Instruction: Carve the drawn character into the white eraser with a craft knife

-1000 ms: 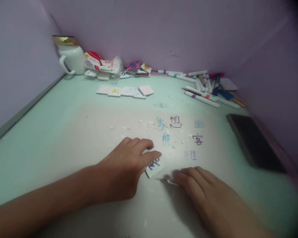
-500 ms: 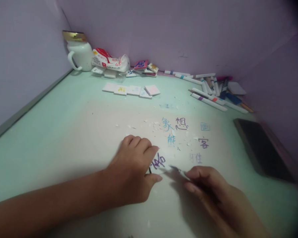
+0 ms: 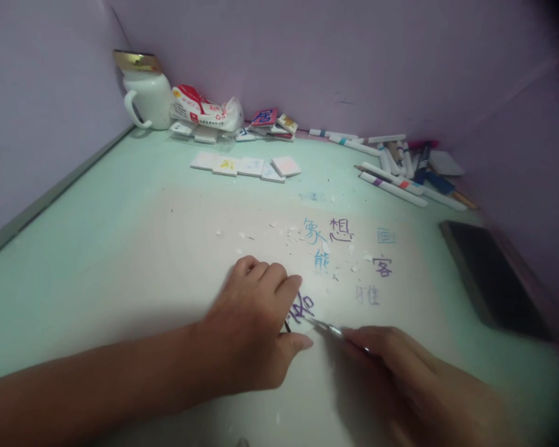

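My left hand [image 3: 256,323] presses down on a small white tile [image 3: 302,305] with a purple character painted on it, fingers curled over its left edge and thumb below it. My right hand [image 3: 400,366] grips a thin metal blade tool [image 3: 328,327], whose tip touches the tile's lower right edge. Both rest on the pale green table [image 3: 121,236]. White chips [image 3: 289,233] lie scattered just beyond the tile. Blue and purple characters [image 3: 342,231] are marked on the table surface to the right of my left hand.
A row of white tiles [image 3: 245,166] lies further back. A white mug with a gold lid [image 3: 144,93], a red-and-white bag [image 3: 205,110] and stacked tiles [image 3: 270,124] line the back wall. Several markers [image 3: 395,177] lie at back right. A dark tablet [image 3: 494,279] sits at right.
My left hand shifted its grip from fingers flat on the tile to curled over its left side. My right hand closed on the blade and brought its tip against the tile.
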`<state>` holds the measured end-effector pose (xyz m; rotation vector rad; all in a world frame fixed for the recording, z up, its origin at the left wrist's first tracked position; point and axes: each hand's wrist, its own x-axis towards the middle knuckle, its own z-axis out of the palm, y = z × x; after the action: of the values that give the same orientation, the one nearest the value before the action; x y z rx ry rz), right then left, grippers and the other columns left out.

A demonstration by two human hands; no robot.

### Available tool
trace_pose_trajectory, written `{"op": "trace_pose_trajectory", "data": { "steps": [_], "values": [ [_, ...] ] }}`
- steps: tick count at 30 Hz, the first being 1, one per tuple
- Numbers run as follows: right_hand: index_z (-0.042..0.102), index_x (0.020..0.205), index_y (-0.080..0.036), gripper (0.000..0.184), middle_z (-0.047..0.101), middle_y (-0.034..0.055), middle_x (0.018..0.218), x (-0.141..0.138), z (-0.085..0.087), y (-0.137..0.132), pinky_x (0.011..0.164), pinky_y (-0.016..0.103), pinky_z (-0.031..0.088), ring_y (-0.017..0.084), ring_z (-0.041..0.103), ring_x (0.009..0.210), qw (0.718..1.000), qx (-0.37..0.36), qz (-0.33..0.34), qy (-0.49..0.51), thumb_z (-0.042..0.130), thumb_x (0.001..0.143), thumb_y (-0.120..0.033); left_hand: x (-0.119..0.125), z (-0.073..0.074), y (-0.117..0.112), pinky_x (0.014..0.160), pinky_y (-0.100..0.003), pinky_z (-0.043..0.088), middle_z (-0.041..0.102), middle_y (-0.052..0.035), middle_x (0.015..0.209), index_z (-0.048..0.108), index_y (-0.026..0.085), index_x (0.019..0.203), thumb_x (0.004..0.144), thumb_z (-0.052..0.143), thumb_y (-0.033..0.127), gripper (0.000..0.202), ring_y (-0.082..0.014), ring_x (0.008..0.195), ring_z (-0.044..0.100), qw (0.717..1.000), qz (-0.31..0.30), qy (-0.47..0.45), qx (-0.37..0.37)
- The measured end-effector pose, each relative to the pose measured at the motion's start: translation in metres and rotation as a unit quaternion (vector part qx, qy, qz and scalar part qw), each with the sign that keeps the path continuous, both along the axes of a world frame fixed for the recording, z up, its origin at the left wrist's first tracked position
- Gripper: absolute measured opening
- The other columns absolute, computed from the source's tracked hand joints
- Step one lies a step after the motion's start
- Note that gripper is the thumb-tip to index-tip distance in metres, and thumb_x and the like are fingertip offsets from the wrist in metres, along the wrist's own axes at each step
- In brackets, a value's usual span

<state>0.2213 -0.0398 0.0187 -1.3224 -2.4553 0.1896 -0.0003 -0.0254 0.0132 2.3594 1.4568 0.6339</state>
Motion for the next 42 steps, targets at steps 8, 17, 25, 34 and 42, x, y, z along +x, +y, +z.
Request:
{"op": "trace_pose_trajectory", "data": {
  "steps": [8,17,25,34,42],
  "values": [
    [0.059,0.099,-0.027,0.017,0.072,-0.0016,0.077,-0.003,0.000,0.005,0.036,0.020,0.045,0.015,0.068,0.052,0.998,-0.035,0.009,0.060,0.048,0.087,-0.020,0.000,-0.003,0.000,0.084,-0.048,0.037,0.058,-0.0130,0.089,0.059,0.006,0.102,0.078,0.062,0.032,0.036,-0.0274,0.084,0.051,1.000,-0.007,0.004,0.008],
    [0.069,0.092,-0.032,0.014,0.067,-0.0003,0.070,0.004,0.007,0.010,0.051,0.016,0.052,0.012,0.062,0.056,0.865,-0.317,-0.047,0.387,0.056,0.090,-0.029,-0.007,-0.006,0.008,0.091,-0.045,0.038,0.058,-0.0133,0.107,0.051,0.009,0.120,0.073,0.053,0.010,0.047,-0.0256,0.096,0.052,0.993,-0.090,-0.073,0.009],
    [0.071,0.105,-0.027,0.025,0.073,0.0108,0.085,0.015,0.006,0.024,0.057,0.030,0.058,0.024,0.070,0.075,0.735,-0.461,-0.010,0.496,0.059,0.086,-0.038,0.000,-0.003,0.002,0.093,-0.047,0.038,0.056,-0.0153,0.114,0.051,0.010,0.120,0.075,0.057,0.019,0.046,-0.0279,0.103,0.050,0.993,-0.023,-0.112,0.028],
    [0.060,0.086,-0.030,0.005,0.070,-0.0017,0.076,0.008,0.004,0.018,0.055,0.012,0.052,0.011,0.066,0.065,0.885,-0.264,-0.091,0.373,0.065,0.085,-0.030,0.010,0.001,-0.002,0.096,-0.052,0.033,0.057,-0.0139,0.106,0.051,0.008,0.120,0.072,0.059,0.020,0.051,-0.0288,0.097,0.049,0.999,-0.038,-0.014,-0.018],
    [0.070,0.094,-0.032,0.013,0.072,0.0017,0.081,0.018,0.014,0.019,0.056,0.020,0.056,0.013,0.067,0.060,0.784,-0.390,-0.082,0.476,0.063,0.086,-0.040,-0.001,-0.003,0.001,0.095,-0.048,0.035,0.055,-0.0159,0.111,0.051,0.007,0.118,0.071,0.059,0.017,0.049,-0.0288,0.103,0.047,0.996,-0.032,-0.081,0.020]
  ]
}}
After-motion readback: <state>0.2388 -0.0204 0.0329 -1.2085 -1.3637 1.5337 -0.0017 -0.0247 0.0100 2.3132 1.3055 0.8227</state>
